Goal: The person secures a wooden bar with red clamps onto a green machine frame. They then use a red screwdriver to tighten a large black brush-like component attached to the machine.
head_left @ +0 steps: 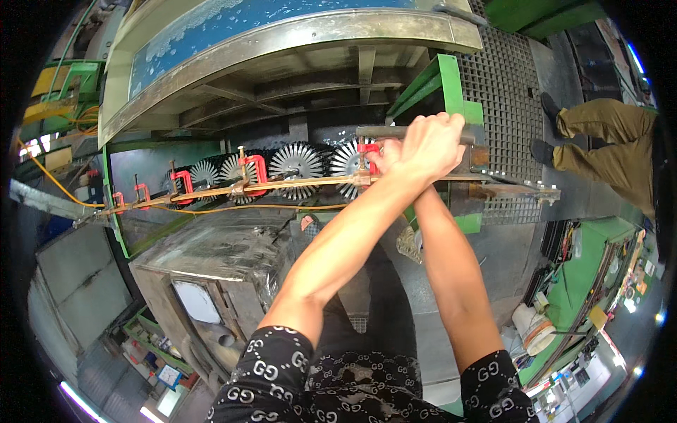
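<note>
My forearms cross, the left over the right. My left hand is closed over a dark metal bar, its fingers curled across the top. Under it my right hand is mostly hidden; its visible fingers are closed at a red C-clamp. This clamp sits on a long, narrow strip that runs left to right. More red C-clamps are fixed along the strip to the left. Just behind it stands a row of round brushes with silvery spokes and dark bristles.
Beyond the brushes is a metal-rimmed tank of blue, foamy liquid. A green frame post rises beside my left hand. A scratched metal cabinet is at near left. Another person's legs stand at right by grating.
</note>
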`<control>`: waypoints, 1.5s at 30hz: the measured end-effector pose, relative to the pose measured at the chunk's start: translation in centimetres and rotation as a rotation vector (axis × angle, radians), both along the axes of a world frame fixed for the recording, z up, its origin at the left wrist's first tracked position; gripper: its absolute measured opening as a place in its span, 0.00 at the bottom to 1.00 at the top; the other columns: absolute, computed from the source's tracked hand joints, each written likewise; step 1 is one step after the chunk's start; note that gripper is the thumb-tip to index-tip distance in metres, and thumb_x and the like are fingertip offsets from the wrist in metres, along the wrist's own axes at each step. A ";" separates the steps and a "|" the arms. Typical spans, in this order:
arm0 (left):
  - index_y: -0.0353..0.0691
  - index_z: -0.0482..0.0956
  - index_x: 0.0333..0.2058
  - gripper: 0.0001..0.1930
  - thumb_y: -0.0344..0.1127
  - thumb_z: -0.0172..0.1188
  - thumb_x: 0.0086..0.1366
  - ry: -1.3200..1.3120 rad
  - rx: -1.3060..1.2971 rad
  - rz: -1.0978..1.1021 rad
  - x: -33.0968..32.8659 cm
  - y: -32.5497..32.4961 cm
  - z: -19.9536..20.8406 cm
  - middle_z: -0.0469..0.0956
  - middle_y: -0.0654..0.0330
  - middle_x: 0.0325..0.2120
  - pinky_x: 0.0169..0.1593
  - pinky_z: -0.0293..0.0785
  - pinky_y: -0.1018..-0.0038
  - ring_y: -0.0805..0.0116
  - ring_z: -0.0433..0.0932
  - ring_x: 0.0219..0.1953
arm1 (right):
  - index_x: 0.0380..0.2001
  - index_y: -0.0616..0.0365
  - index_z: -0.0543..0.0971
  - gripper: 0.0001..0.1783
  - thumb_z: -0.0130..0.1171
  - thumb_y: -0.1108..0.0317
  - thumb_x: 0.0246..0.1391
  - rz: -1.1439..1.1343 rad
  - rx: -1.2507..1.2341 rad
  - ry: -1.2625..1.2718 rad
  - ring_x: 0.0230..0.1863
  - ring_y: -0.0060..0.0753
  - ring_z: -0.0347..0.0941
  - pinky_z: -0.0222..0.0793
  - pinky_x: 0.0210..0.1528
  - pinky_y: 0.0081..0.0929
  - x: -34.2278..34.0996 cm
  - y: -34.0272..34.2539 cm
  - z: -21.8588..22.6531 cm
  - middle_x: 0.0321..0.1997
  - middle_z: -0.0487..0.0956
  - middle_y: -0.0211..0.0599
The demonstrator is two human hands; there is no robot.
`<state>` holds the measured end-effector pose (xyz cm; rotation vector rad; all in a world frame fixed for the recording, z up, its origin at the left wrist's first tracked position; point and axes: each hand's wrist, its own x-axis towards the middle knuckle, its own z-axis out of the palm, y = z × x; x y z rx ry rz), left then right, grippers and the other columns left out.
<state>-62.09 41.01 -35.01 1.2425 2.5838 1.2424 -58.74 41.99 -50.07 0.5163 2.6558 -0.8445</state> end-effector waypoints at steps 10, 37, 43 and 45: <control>0.38 0.68 0.20 0.18 0.37 0.69 0.59 -0.070 0.315 0.191 -2.2 -2.8 0.9 0.71 0.52 0.17 0.25 0.66 0.63 0.50 0.70 0.19 | 0.40 0.56 0.82 0.25 0.53 0.44 0.58 -0.101 -0.121 0.208 0.45 0.48 0.75 0.67 0.52 0.41 0.7 0.1 1.6 0.36 0.82 0.46; 0.50 0.61 0.15 0.23 0.45 0.47 0.72 -1.244 1.729 0.781 -9.8 -19.9 -5.7 0.57 0.68 0.08 0.24 0.65 0.73 0.73 0.54 0.10 | 0.41 0.58 0.80 0.14 0.58 0.62 0.55 -0.136 -0.276 -0.150 0.46 0.59 0.77 0.72 0.51 0.50 -1.5 -0.4 7.7 0.39 0.82 0.56; 0.50 0.61 0.15 0.23 0.45 0.51 0.71 -1.376 1.695 0.895 -11.6 -18.2 -7.2 0.56 0.70 0.08 0.23 0.64 0.74 0.74 0.54 0.09 | 0.41 0.59 0.80 0.13 0.58 0.64 0.55 -0.141 -0.308 -0.118 0.48 0.58 0.77 0.72 0.52 0.49 -1.3 0.1 6.6 0.40 0.82 0.56; 0.51 0.60 0.17 0.22 0.46 0.52 0.72 -1.376 1.634 0.951 -13.4 -17.8 -8.9 0.54 0.71 0.08 0.23 0.64 0.75 0.76 0.54 0.09 | 0.41 0.59 0.80 0.13 0.59 0.64 0.55 -0.144 -0.361 -0.117 0.48 0.58 0.77 0.72 0.53 0.48 -1.4 0.0 6.0 0.41 0.82 0.56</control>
